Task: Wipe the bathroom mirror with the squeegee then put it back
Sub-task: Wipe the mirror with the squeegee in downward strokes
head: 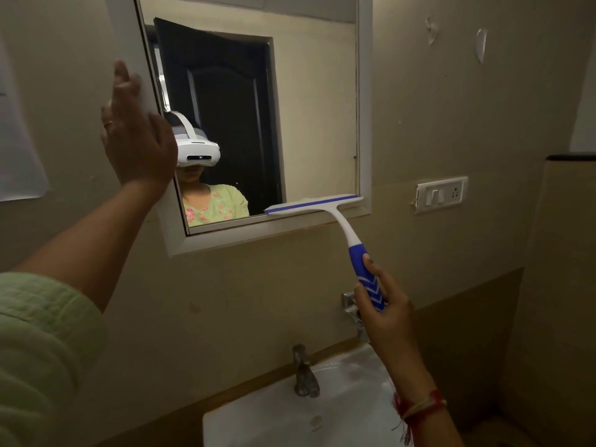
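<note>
The white-framed bathroom mirror [309, 124] hangs on the beige wall ahead. A squeegee [346, 227] with a white head and blue handle has its blade lying along the mirror's bottom right edge. My right hand [383, 312] grips the blue handle from below. My left hand [137, 130] is flat on the mirror's left frame, fingers spread, holding nothing. The mirror reflects a person in a green top wearing a white headset, and a dark door.
A white sink [342, 411] with a metal tap [303, 372] sits below the mirror. A switch plate [442, 194] is on the wall to the right. A metal wall fitting [350, 303] shows behind my right hand. Paper hangs at far left [19, 150].
</note>
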`<state>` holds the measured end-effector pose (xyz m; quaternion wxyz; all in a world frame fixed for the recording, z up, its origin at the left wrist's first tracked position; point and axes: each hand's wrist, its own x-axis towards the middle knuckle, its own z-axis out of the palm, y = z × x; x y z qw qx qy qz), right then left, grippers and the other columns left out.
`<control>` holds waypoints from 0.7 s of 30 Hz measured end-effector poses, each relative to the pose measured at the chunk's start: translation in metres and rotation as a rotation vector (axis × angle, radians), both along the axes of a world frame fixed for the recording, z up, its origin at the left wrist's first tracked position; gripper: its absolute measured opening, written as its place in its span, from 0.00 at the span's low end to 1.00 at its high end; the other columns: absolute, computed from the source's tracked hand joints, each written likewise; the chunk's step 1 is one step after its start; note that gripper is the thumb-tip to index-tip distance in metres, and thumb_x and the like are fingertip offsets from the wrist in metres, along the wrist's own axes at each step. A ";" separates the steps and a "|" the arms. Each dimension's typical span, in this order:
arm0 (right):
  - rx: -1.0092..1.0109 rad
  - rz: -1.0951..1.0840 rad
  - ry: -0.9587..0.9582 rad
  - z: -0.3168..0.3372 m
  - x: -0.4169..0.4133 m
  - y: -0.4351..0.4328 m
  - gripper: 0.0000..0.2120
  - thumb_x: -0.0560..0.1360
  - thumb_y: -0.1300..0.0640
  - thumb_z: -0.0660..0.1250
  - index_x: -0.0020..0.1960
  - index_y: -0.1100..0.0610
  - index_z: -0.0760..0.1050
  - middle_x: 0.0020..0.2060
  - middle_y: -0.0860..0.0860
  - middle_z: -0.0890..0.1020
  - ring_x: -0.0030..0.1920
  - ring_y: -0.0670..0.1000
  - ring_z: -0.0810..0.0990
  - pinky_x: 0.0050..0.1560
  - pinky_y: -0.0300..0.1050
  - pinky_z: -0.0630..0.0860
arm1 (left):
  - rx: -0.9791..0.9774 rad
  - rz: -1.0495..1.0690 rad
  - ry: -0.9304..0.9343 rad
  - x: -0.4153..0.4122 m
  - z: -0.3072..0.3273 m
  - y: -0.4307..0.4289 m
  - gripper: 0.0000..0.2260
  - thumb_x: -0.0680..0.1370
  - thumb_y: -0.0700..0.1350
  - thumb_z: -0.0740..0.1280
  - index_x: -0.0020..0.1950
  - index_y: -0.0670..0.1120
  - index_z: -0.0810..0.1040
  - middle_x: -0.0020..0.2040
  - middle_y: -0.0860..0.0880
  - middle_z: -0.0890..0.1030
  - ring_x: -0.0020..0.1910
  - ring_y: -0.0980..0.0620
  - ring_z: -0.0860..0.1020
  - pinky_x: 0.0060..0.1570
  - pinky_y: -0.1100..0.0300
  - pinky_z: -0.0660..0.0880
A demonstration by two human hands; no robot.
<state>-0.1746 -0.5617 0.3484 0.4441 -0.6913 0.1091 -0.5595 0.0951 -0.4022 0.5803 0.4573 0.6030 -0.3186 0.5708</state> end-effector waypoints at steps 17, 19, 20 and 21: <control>-0.405 0.026 -0.319 0.178 0.071 0.022 0.20 0.78 0.58 0.60 0.68 0.51 0.60 0.50 0.25 0.72 0.44 0.37 0.78 0.35 0.27 0.73 | 0.022 -0.019 -0.031 0.009 0.004 0.004 0.22 0.75 0.39 0.59 0.70 0.45 0.64 0.74 0.48 0.63 0.64 0.41 0.69 0.59 0.49 0.66; -0.456 -0.004 -0.344 0.207 0.081 0.024 0.20 0.78 0.59 0.60 0.68 0.50 0.60 0.50 0.30 0.74 0.44 0.35 0.77 0.36 0.26 0.73 | 0.028 -0.033 -0.040 0.006 0.004 0.003 0.22 0.76 0.38 0.59 0.70 0.43 0.65 0.73 0.46 0.64 0.63 0.40 0.70 0.58 0.48 0.68; -0.479 -0.024 -0.357 0.221 0.085 0.025 0.20 0.78 0.59 0.60 0.68 0.50 0.60 0.51 0.34 0.74 0.44 0.34 0.76 0.36 0.25 0.72 | 0.031 -0.037 -0.043 0.006 0.004 0.003 0.21 0.76 0.37 0.60 0.70 0.43 0.65 0.73 0.46 0.64 0.63 0.41 0.70 0.58 0.48 0.68; -0.500 -0.042 -0.370 0.235 0.090 0.027 0.20 0.78 0.59 0.60 0.68 0.50 0.61 0.54 0.39 0.73 0.44 0.33 0.76 0.36 0.24 0.72 | 0.028 -0.040 -0.045 0.005 0.004 0.003 0.21 0.76 0.37 0.60 0.70 0.42 0.65 0.73 0.46 0.64 0.63 0.41 0.70 0.58 0.49 0.68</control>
